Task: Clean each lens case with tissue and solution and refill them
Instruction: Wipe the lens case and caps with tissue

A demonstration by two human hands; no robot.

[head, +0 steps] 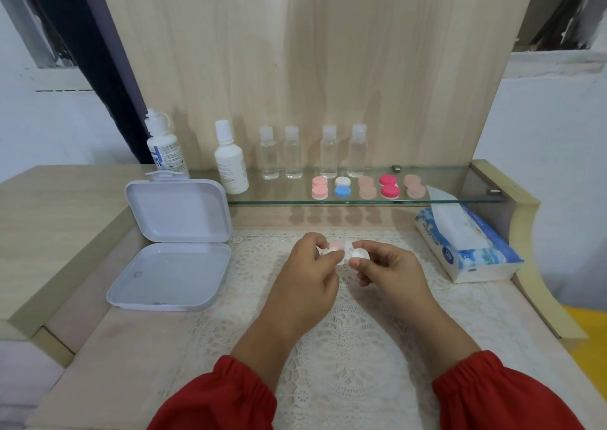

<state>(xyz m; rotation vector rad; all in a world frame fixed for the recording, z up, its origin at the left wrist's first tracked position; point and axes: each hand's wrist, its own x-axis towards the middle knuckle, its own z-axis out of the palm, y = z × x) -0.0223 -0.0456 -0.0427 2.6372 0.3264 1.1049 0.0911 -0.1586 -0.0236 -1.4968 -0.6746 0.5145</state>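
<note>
My left hand [307,262] pinches a pale pink lens case [335,247] between thumb and fingertips, holding it just above the lace mat [345,347] in the middle of the tabletop [108,347]. My right hand [382,267] curls round a small wad of white tissue [356,255] and presses it against the right end of the case; whether the wad sits inside a well I cannot tell. Both wrists come out of red sleeves [216,396].

To the left of my hands a white plastic box [170,275] lies open on the tabletop, its lid [177,211] standing up behind its tray. To the right a blue-and-white tissue pack [469,249] rests near the edge, one sheet sticking up out of its top.

Beyond the mat a glass shelf [460,183] runs across the back. On it five closed lens cases sit in a row: a light pink case [319,187], a white-and-blue case [343,187], a dusty pink case [367,187], a hot pink case [389,186] and another dusty pink case [414,186]. Behind them stand four small clear bottles [312,157] with flip caps. Left of these is a white solution bottle [231,160], and farther left a second white bottle with blue print [166,148]. A pale wooden panel [328,51] rises behind the shelf.
</note>
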